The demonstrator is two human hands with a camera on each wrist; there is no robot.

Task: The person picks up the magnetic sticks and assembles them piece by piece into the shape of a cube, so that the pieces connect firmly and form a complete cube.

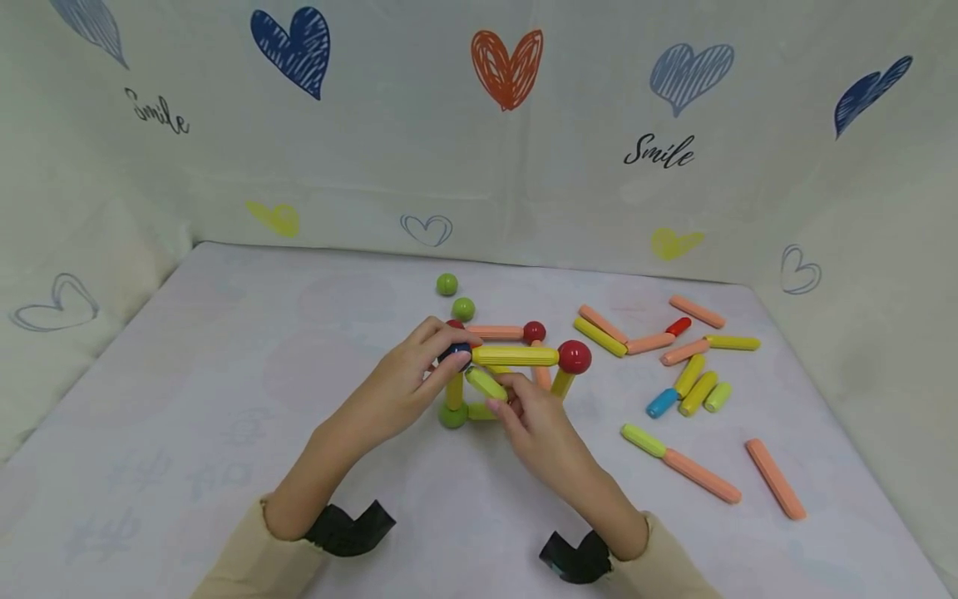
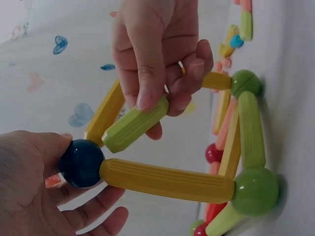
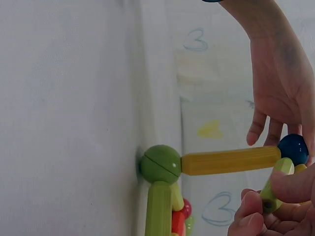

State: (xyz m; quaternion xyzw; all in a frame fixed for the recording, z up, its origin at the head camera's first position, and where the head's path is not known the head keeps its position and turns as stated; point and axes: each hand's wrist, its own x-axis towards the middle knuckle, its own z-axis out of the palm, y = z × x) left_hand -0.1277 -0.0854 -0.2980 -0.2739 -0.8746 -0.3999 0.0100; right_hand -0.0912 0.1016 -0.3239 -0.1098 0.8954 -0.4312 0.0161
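A frame of rods and balls stands mid-table. At its near left top corner my left hand (image 1: 400,378) grips a dark blue ball (image 2: 81,163) between thumb and fingers. From that ball a yellow rod (image 1: 516,356) runs to a red ball (image 1: 575,357), and another yellow rod (image 2: 170,181) drops to a green ball (image 2: 254,192) on the table. My right hand (image 1: 542,428) pinches a short light green rod (image 2: 135,125) between thumb and fingers, its free end close to the blue ball. Behind, a pink rod (image 1: 496,333) meets a second red ball (image 1: 534,332).
Two loose green balls (image 1: 446,284) lie behind the frame. Several pink, yellow and green rods are scattered on the right, including a joined green and pink pair (image 1: 699,476) and a lone pink rod (image 1: 775,479). A cloth backdrop (image 1: 584,216) rises behind the table.
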